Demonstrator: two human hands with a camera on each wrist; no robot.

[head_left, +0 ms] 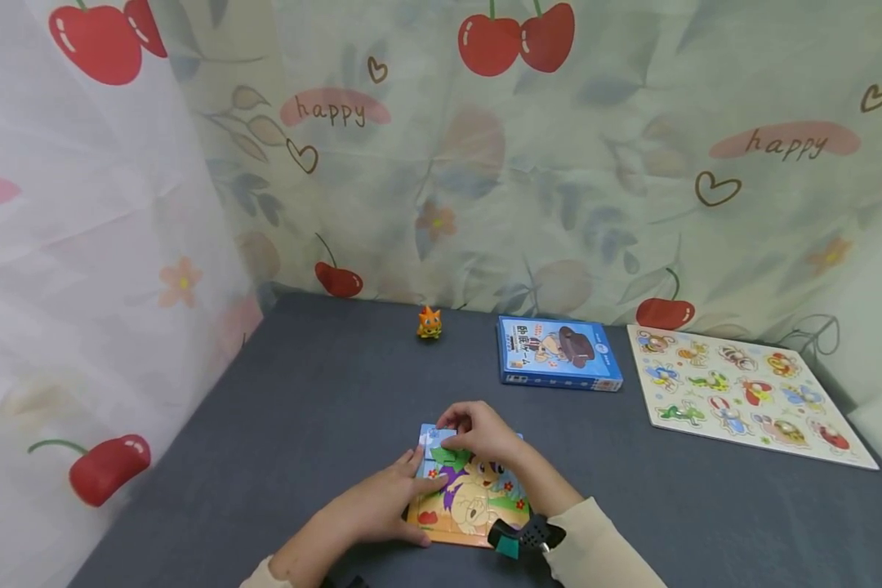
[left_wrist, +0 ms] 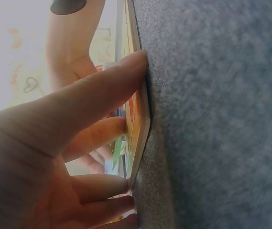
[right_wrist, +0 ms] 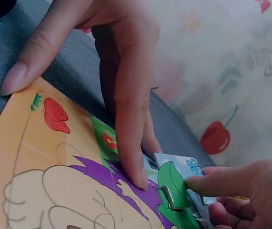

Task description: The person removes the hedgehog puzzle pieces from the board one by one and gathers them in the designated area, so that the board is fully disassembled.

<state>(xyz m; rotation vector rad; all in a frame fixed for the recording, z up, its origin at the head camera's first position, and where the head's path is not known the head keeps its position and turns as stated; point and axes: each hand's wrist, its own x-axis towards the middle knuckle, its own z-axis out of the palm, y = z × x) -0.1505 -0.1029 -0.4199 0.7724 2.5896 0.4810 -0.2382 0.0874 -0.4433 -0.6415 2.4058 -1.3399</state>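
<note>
A jigsaw puzzle [head_left: 474, 506] with a cartoon animal, purple hair and red flowers lies flat on the dark table. My left hand [head_left: 382, 505] rests at its left side, fingers mostly straight. In the right wrist view, the left thumb [right_wrist: 16, 78] touches the near corner and the index finger [right_wrist: 135, 152] presses on the picture. Over the far left corner, my right hand [head_left: 485, 434] pinches a light-blue puzzle piece [right_wrist: 176, 161] with a butterfly and green leaf. That piece sits slightly raised and tilted among its neighbours; its far edge is hidden by the fingers.
Behind the puzzle stands a small orange figurine [head_left: 429, 323]. A blue box [head_left: 559, 353] lies at the back, and right of it a white board of insect pictures [head_left: 750, 392]. Patterned cloth [head_left: 441, 163] hangs behind the table [head_left: 323, 384].
</note>
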